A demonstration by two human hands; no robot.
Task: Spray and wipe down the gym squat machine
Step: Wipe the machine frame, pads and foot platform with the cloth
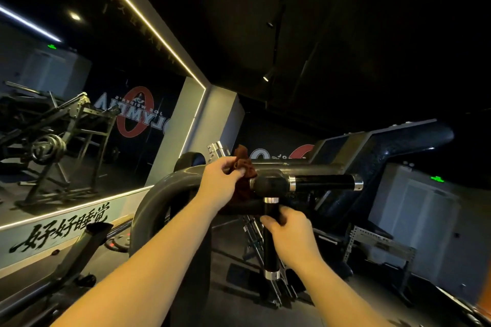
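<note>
Pinching cloth (248, 167) beside hub (269, 184); right grip (289, 236) holds handle (271, 255); mirror (79, 127) left.

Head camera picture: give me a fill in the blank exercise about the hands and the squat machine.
1. The left hand pinches a brown ____ against the grey frame tube.
2. The right hand grips the ____ black handle.
3. The horizontal black handle is held by ____ hand.
Missing words: cloth; vertical; neither.

Both forearms reach forward. The left hand (219, 184) pinches a cloth (244, 156); below and right of it, the right hand (291, 236) curls round a handle (270, 251).
</note>
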